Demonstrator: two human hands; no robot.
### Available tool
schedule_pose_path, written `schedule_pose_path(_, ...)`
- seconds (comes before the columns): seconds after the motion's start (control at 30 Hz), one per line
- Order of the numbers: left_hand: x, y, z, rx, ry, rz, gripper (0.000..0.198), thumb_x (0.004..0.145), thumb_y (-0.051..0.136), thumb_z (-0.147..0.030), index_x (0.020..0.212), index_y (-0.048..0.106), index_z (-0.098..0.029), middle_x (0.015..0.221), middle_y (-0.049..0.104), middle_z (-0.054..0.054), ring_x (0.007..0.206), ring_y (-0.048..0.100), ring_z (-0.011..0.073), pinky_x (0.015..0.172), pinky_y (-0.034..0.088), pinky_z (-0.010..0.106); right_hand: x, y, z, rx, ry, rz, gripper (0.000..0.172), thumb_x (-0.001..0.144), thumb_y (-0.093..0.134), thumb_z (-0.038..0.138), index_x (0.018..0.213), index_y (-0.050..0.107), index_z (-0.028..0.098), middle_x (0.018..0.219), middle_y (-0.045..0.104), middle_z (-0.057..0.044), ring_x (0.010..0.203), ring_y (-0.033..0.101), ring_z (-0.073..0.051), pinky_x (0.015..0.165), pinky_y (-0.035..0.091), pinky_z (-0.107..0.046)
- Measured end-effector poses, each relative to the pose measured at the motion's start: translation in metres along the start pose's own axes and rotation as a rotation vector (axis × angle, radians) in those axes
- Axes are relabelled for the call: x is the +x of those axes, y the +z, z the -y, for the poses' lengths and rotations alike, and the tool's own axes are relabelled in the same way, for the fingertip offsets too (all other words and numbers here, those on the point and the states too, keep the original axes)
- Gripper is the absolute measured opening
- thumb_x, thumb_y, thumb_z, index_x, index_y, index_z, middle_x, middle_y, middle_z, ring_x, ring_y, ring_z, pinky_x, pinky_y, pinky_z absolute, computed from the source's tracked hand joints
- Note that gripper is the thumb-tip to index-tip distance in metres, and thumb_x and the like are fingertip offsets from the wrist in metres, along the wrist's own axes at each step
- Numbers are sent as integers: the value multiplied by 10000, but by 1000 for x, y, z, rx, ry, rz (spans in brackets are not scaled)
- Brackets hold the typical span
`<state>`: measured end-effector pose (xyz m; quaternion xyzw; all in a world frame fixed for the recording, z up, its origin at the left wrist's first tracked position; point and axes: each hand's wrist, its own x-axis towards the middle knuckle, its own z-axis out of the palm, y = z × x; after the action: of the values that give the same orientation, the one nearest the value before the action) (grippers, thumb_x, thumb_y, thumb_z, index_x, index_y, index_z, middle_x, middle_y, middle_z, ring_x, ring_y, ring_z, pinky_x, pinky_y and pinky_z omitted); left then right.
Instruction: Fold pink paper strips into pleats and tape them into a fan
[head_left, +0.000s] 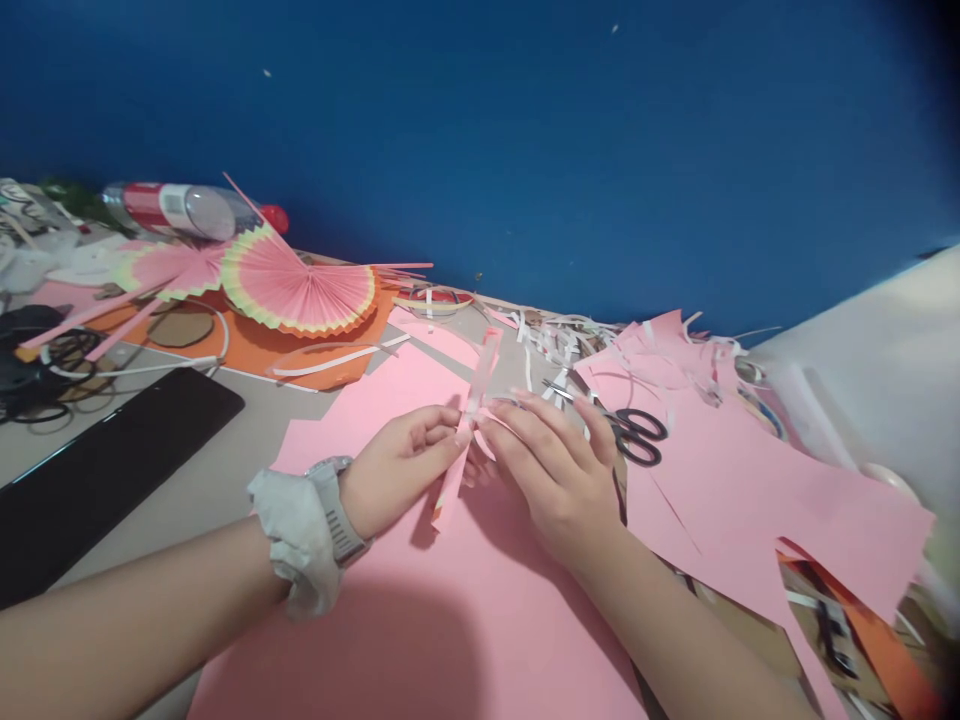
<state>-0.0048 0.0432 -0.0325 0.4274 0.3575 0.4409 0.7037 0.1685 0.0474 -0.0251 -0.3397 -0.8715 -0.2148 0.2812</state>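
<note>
Blue wall, two fans, left fingers pinching one strip, right fingers, hold unclear

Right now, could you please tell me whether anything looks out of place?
The bottle lies on its side behind the paper fans rather than upright; white strips lie tangled near the blue surface, like untidied scraps.

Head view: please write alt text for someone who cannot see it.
The left hand pinches a narrow pink paper strip, the right hand beside it, over a pink sheet. Black-handled scissors lie right; pleated paper fans, a plastic bottle and a phone lie left.
</note>
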Motion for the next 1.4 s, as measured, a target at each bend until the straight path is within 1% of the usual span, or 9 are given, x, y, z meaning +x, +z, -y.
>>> schedule_pose_path(0.13,0,-1,1,24,-1,-11,196,831,599,-314,891,580,-129,693,661,28,664,640,141,689,519,280,0,1,0,-6,-32,-16,230,862,535,128,1077,585,195,1025,706,-39,1065,583,-194,1019,291,-403)
schedule_pose_path(0.33,-3,3,1,91,0,-2,148,856,553,-288,839,524,-145,699,650,24,657,637,141,696,531,308,0,2,-1,20,2,73,237,885,486,111,1097,578,162,1083,689,-48,1107,568,-198,1044,259,-402)
schedule_pose_path(0.47,-5,3,3,218,48,-10,108,883,503,-258,838,507,-160,733,621,14,716,626,145,739,521,310,1,3,-2,74,-2,115,205,887,475,105,1045,599,147,1055,693,-47,1057,584,-194,1025,279,-397)
schedule_pose_path(0.57,-7,3,2,349,90,-46,102,886,483,-256,835,509,-172,771,602,18,760,618,163,718,510,297,2,4,-3,148,-3,148,213,896,443,102,1034,603,135,1050,686,-63,1041,580,-190,999,306,-384)
schedule_pose_path(0.7,-11,5,-2,496,135,-67,89,876,474,-231,809,507,-183,759,604,13,742,620,161,699,491,267,2,5,-3,216,20,171,234,914,397,117,1017,604,155,1054,678,-67,1026,574,-171,989,326,-365)
schedule_pose_path(0.87,-12,6,-4,589,159,-61,83,873,463,-217,808,511,-194,749,603,0,717,614,153,683,480,248,0,6,-2,268,58,181,217,912,404,128,1007,597,161,1045,674,-57,1004,585,-159,986,323,-357)
schedule_pose_path(1.17,-12,5,-3,588,148,-38,116,892,438,-224,816,516,-186,761,597,7,735,617,146,712,479,243,2,6,0,352,139,177,194,907,408,116,960,584,181,983,684,-38,941,603,-144,972,316,-346)
schedule_pose_path(1.33,-11,6,-4,488,124,-6,92,893,452,-221,845,516,-175,769,613,18,732,623,150,701,494,259,6,4,-1,379,190,143,151,854,502,117,943,588,204,935,688,-20,906,614,-150,937,354,-347)
schedule_pose_path(1.4,-11,5,-3,424,108,16,75,891,462,-221,868,511,-169,765,614,20,711,622,150,691,505,276,9,2,-4,379,237,115,127,849,514,128,918,590,204,932,684,-33,900,609,-167,892,388,-346)
